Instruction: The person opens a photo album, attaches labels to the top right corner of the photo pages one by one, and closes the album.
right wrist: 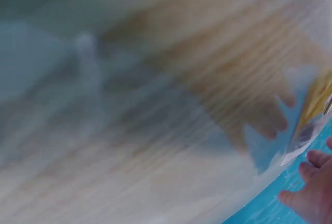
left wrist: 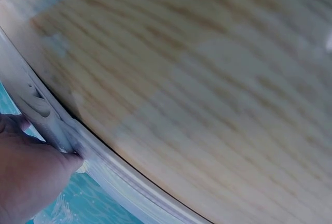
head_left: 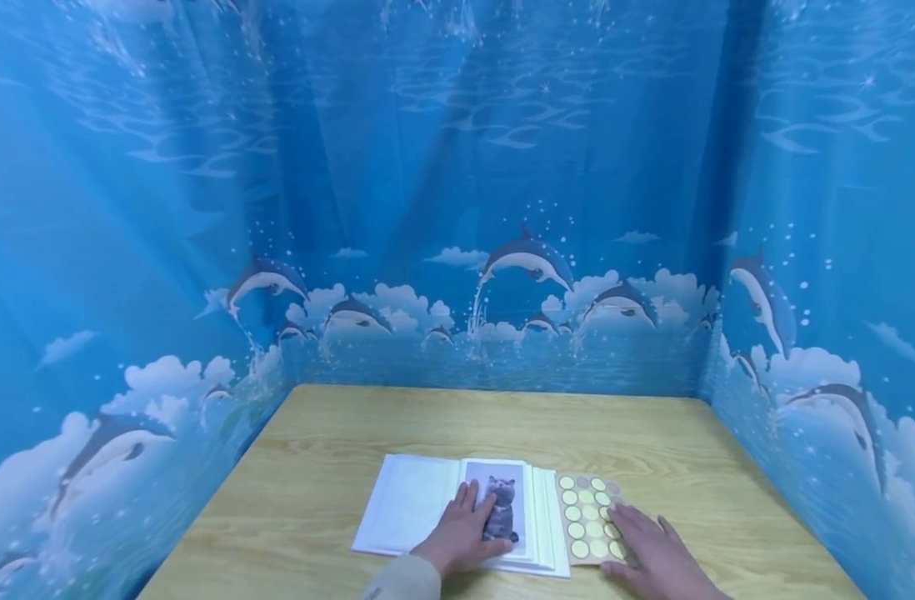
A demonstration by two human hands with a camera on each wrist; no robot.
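An open photo album [head_left: 408, 504] with white pages lies on the table, a picture of a grey cat [head_left: 503, 493] on its right-hand page. My left hand [head_left: 461, 531] rests on that page, fingers extended over the picture. To the album's right is a sheet of round yellow stickers [head_left: 594, 528], close against the page edges. The fingertips of my right hand [head_left: 652, 550] touch the sheet's right side. In the left wrist view, my left hand [left wrist: 33, 175] shows at the album's edge [left wrist: 116, 159]. The right wrist view shows my right hand [right wrist: 314, 187] beside the sheet's yellow surface [right wrist: 317, 99].
The light wood-grain table [head_left: 330, 433] extends behind and to both sides of the album. Blue curtains [head_left: 397, 208] printed with dolphins and waves enclose the table at the back, left and right.
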